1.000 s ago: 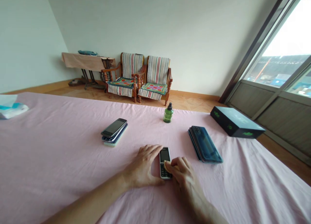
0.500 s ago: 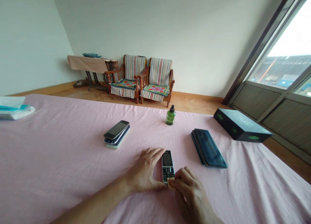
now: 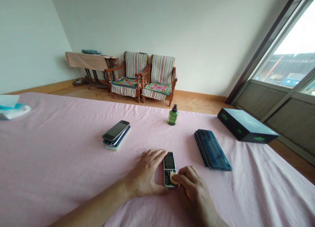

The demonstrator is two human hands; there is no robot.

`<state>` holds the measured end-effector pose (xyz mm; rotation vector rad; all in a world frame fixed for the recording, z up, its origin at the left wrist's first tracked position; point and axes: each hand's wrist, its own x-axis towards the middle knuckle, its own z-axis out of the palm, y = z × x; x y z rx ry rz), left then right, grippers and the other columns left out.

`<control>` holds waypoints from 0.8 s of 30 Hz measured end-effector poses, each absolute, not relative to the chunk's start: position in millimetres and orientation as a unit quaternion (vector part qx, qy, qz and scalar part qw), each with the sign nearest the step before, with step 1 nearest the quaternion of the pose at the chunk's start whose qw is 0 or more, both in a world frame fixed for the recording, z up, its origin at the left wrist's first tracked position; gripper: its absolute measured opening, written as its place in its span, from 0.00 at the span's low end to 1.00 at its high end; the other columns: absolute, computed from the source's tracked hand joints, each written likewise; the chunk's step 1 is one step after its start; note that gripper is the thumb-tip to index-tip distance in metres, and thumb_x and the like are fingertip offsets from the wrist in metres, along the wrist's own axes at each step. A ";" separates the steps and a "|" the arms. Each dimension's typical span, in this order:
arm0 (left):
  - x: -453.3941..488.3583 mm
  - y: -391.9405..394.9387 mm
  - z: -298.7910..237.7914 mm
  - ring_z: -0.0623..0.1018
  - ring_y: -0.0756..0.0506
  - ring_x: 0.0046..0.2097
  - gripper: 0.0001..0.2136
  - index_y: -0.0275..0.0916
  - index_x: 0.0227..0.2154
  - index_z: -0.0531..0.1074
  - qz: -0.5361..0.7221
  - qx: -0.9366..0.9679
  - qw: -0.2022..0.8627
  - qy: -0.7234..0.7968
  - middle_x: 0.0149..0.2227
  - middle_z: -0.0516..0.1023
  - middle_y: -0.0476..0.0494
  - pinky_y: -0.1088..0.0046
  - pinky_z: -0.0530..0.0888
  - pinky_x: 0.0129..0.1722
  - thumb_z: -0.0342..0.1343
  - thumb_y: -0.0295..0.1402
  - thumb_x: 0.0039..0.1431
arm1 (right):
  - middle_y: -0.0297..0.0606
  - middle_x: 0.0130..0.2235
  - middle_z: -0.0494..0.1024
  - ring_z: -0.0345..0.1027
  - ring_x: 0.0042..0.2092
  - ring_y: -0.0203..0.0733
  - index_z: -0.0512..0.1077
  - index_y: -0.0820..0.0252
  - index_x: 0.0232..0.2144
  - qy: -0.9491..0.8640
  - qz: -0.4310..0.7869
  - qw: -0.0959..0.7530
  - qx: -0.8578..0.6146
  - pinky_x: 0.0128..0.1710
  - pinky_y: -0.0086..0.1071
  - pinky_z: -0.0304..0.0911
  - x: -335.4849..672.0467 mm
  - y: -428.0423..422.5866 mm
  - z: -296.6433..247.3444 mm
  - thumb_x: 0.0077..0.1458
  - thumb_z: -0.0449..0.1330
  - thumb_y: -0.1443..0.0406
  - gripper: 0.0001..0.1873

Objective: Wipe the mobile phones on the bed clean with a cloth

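Lying face up at the near middle of a pink cloth (image 3: 61, 154), a keypad phone (image 3: 168, 166) has its long axis running near to far, its far end leaning very slightly left; the screen end points away from the person and the keys lie nearest.

From left to right: a white and turquoise packet (image 3: 14, 111) sits at the far left edge. Next comes a stack of phones (image 3: 116, 130), slanting toward the far right, the top one screen up. The left hand (image 3: 147, 172) arches along the phone's left side, grasping it lengthwise with fingertips at the far end and thumb at the near end. The right hand (image 3: 193, 187) has its fingers curled, pinching a small tan pad (image 3: 173, 178) against the right side of the keys. Half a second ago the pad was at the phone's near edge; now it is farther up the keypad, while the left hand keeps its hold.

Beyond them stands a green bottle (image 3: 173, 118) with a black top. To the right lie dark blue phones (image 3: 214, 149), stacked, then a black box (image 3: 246, 126) bearing green lettering too blurred to read. The phone's own marking is illegible too.
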<state>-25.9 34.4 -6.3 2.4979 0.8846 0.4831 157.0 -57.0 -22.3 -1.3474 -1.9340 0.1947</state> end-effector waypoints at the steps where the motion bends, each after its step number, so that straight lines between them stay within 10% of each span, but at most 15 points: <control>1: -25.7 34.3 -6.4 0.63 0.33 0.60 0.47 0.39 0.61 0.56 0.175 0.904 0.222 0.321 0.61 0.63 0.36 0.53 0.58 0.60 0.69 0.47 0.37 | 0.40 0.33 0.70 0.63 0.35 0.43 0.71 0.57 0.33 -0.762 0.075 0.375 -0.522 0.32 0.33 0.58 154.1 -57.3 -20.7 0.56 0.49 0.76 0.14; 17: -27.4 36.4 -14.7 0.64 0.34 0.60 0.46 0.40 0.61 0.55 0.198 0.911 0.189 0.309 0.60 0.63 0.38 0.55 0.59 0.60 0.69 0.44 0.38 | 0.40 0.37 0.71 0.64 0.38 0.43 0.67 0.57 0.44 -0.718 0.073 0.442 -0.533 0.35 0.35 0.61 149.4 -51.6 -25.1 0.53 0.47 0.80 0.21; 24: -26.6 38.4 -24.3 0.63 0.35 0.60 0.40 0.40 0.60 0.55 0.199 0.911 0.169 0.319 0.60 0.63 0.38 0.56 0.59 0.61 0.62 0.33 0.41 | 0.37 0.39 0.73 0.63 0.40 0.47 0.71 0.52 0.41 -0.750 0.055 0.344 -0.562 0.40 0.42 0.59 137.1 -48.5 -14.7 0.48 0.62 0.72 0.17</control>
